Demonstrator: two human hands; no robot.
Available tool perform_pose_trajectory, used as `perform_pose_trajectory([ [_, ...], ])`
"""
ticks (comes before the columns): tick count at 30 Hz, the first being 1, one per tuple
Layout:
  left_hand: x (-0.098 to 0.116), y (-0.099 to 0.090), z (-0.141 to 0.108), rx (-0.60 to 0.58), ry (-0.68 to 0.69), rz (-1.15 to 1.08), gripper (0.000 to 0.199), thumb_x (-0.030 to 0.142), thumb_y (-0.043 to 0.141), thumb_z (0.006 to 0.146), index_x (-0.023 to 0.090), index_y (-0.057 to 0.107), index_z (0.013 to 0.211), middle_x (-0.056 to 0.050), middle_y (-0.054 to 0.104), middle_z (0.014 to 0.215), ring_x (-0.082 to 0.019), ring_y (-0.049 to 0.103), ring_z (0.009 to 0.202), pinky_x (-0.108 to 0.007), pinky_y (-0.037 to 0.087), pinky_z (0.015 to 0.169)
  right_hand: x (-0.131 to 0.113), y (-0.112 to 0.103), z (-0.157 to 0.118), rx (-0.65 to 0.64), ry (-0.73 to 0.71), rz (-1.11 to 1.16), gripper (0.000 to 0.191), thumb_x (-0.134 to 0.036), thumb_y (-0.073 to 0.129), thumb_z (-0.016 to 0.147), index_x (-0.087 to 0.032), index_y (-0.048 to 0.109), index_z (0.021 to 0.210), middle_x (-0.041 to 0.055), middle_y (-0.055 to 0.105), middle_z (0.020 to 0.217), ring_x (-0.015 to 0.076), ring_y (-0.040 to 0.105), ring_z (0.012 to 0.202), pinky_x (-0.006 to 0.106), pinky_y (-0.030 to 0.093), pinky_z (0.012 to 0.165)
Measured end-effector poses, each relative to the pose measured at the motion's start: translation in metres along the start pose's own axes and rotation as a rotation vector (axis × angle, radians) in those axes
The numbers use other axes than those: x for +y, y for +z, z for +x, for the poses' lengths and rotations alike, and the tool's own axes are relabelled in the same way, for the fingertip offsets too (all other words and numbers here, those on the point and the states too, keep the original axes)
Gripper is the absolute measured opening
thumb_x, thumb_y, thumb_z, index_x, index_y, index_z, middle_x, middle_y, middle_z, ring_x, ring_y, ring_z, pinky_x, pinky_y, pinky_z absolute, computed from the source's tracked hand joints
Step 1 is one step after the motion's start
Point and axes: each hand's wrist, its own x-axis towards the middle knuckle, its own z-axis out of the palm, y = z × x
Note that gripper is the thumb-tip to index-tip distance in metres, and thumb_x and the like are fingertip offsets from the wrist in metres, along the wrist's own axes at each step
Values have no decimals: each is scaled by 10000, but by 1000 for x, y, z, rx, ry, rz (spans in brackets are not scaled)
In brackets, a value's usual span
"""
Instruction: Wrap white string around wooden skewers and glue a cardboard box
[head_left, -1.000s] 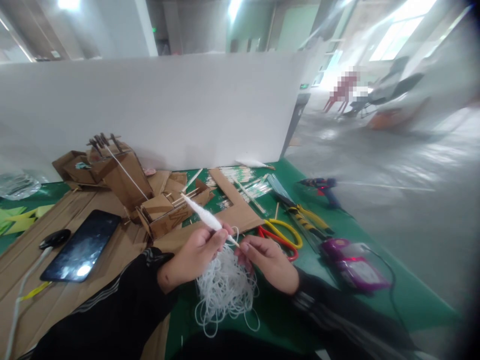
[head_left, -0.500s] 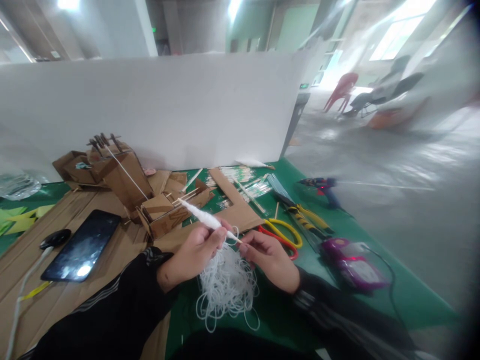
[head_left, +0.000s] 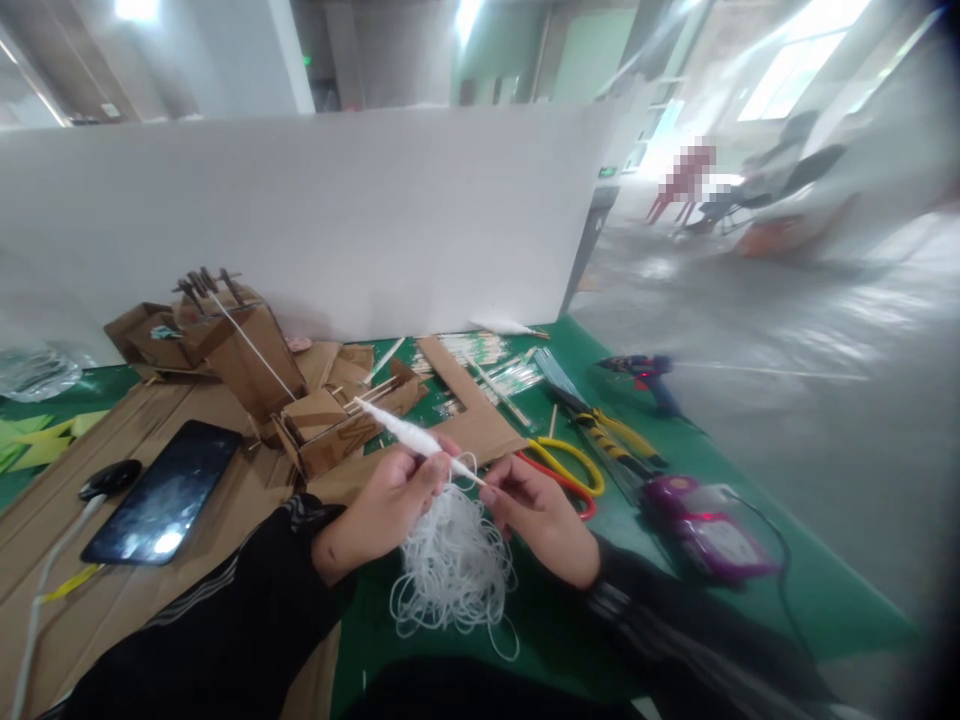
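Note:
A thin wooden stick wrapped in white cord [head_left: 409,432] slants between my two hands, thickest around its middle and bare at the tips. My left hand [head_left: 390,500] pinches the wrapped part between thumb and fingers. At the stick's lower right tip, my right hand [head_left: 536,515] is closed on the bare wood with thumb and forefinger. A small loop of cord stands out near that end. Beneath both hands lies a loose, tangled heap of white cord [head_left: 457,565] on the green table [head_left: 555,640].
Scissors with red and yellow handles [head_left: 574,465], pliers [head_left: 626,440], a purple device [head_left: 705,530] and a glue gun [head_left: 645,375] lie to the right. Cardboard boxes [head_left: 251,365], a black phone [head_left: 165,490] and a cable are on the left. A white panel [head_left: 315,210] stands behind.
Both hands stay almost in place with the stick. The cord heap has shifted slightly, and a loop at its lower left has drawn up.

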Motion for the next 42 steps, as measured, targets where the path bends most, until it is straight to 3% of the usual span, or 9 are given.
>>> perform_pose_trajectory([
  [5, 2, 0, 0, 19, -9, 10, 297, 436, 529, 894, 158, 544, 995, 82, 405, 578, -49, 326, 451, -180, 272, 427, -2, -1, 0, -114, -19, -109, 440, -533, 462, 905, -132, 591, 779, -5, 533, 607, 69, 442, 455, 210, 345, 446],
  [11, 2, 0, 0, 7, 3, -15, 289, 436, 538, 891, 164, 542, 987, 86, 391, 582, -42, 316, 445, -176, 253, 416, 0, -1, 1, 24, -29, -39, 339, -463, 687, 776, -159, 537, 768, -34, 501, 631, 63, 425, 483, 190, 353, 433],
  [16, 1, 0, -1, 11, -3, -32, 292, 433, 549, 890, 162, 544, 998, 83, 395, 586, -41, 323, 453, -174, 259, 423, 1, -1, 0, -77, -24, -92, 461, -556, 468, 891, -127, 607, 793, 15, 549, 646, 83, 461, 491, 213, 376, 440],
  [22, -3, -1, 0, -20, 36, -84, 300, 445, 459, 935, 164, 538, 1008, 64, 422, 654, -31, 334, 452, -180, 247, 411, 4, -1, 1, 32, -45, -38, 336, -463, 669, 797, -160, 525, 769, -43, 473, 621, 63, 430, 491, 189, 362, 441],
  [28, -4, -1, 0, -22, 24, -97, 295, 444, 466, 934, 169, 534, 1017, 65, 414, 658, -33, 323, 456, -181, 242, 412, 1, -2, -1, -61, -36, -84, 418, -526, 498, 890, -135, 593, 777, -6, 518, 624, 75, 450, 486, 211, 369, 449],
  [34, -3, 0, 0, -13, 23, -93, 290, 441, 484, 925, 165, 539, 1000, 71, 395, 639, -33, 319, 448, -188, 235, 412, 2, -2, 0, 28, -33, -33, 344, -475, 681, 778, -156, 551, 785, -36, 492, 624, 69, 439, 492, 198, 364, 449],
  [39, -4, -1, 1, -10, 23, -95, 293, 443, 468, 933, 169, 538, 1012, 68, 400, 651, -32, 323, 456, -184, 237, 414, -1, -2, 0, -73, -31, -101, 456, -551, 486, 884, -127, 611, 773, 11, 549, 625, 84, 465, 487, 221, 380, 459],
  [42, -5, -1, 0, -21, 24, -97, 293, 446, 473, 930, 172, 538, 1010, 65, 410, 656, -33, 332, 461, -181, 244, 414, 0, -2, 0, -18, -48, -123, 380, -508, 574, 849, -139, 582, 757, -17, 512, 591, 79, 450, 481, 211, 366, 455],
])
